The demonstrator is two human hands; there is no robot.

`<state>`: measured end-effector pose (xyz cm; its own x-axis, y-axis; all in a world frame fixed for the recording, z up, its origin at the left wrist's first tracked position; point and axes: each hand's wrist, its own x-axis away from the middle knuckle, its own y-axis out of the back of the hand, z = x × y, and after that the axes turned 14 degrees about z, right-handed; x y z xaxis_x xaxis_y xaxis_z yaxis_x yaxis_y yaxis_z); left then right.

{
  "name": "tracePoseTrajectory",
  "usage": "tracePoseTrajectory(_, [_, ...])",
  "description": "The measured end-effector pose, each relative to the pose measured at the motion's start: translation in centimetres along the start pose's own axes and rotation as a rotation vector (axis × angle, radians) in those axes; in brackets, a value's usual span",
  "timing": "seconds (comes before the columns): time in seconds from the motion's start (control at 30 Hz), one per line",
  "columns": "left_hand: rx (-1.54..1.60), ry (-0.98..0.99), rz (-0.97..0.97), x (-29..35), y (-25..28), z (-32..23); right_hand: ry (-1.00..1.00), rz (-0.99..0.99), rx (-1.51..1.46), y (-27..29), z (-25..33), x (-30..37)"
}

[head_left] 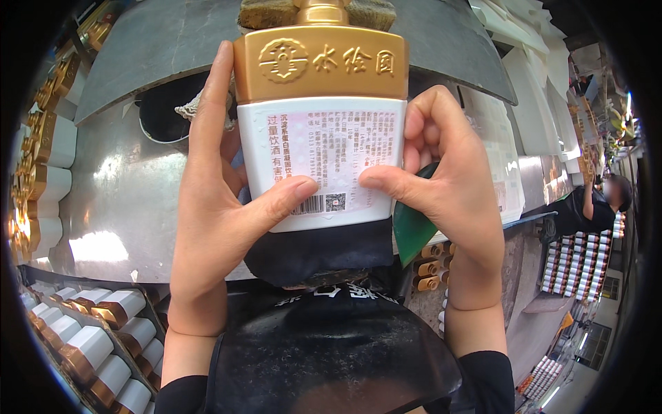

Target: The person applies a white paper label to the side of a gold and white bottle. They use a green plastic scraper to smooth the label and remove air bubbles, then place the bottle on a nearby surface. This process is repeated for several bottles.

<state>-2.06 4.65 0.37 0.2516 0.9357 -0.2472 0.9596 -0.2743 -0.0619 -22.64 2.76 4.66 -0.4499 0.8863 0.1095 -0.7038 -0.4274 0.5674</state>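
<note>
A flat, wide bottle [324, 117] with a gold embossed shoulder and white body is upright in front of me. On its white face sits a pale pink printed label [331, 148]; a few droplets or bubbles show near its edge. My left hand [224, 200] grips the bottle's left side, thumb pressing the label's lower left. My right hand [448, 176] has its thumb on the label's lower right and curled fingers against the bottle's right side. A thin green scraper-like piece [414, 231] sticks out below the right palm; where it is gripped is hidden.
A grey metal table [131, 228] surrounds the bottle, with a dark container [164, 114] and cloth at left. Paper sheets [500, 152] lie at right. Rows of gold-and-white bottles [96, 345] stand lower left. A person [586, 207] works at far right.
</note>
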Motion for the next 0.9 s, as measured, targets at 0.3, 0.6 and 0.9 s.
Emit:
tracePoseTrajectory(0.3, [-0.013, -0.008, -0.002, -0.3, 0.7, -0.1, 0.044, -0.027, -0.246, 0.5, 0.0, -0.4])
tracePoseTrajectory(0.6, [-0.114, -0.059, -0.057, -1.1, 0.6, 0.3, 0.048, -0.035, -0.208, 0.3, -0.3, -1.2])
tracePoseTrajectory(0.9, [-0.109, -0.028, -0.056, -1.1, 0.4, -0.1, 0.055, -0.055, -0.260, 0.1, 0.2, -1.3])
